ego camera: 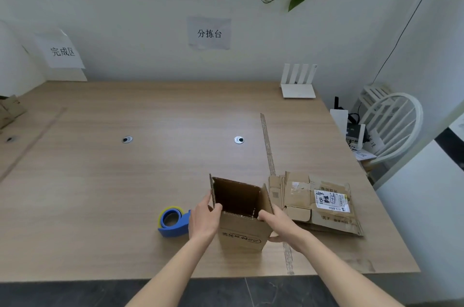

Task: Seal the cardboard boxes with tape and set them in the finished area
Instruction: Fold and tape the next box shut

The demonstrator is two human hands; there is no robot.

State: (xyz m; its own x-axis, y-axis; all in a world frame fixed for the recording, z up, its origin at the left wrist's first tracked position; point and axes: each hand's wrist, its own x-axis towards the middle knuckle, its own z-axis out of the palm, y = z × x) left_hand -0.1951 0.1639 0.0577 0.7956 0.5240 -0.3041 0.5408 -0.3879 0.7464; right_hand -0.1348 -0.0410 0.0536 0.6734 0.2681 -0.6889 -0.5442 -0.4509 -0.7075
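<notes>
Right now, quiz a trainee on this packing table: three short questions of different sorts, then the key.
1. True or false: the cardboard box between the hands is already taped.
2. The tape dispenser lies beside which hand? A) left hand B) right hand
3. Fill in: the flattened boxes lie to the box's ____.

Key: 1 false, its top stands open; 2 A; 3 right.
</notes>
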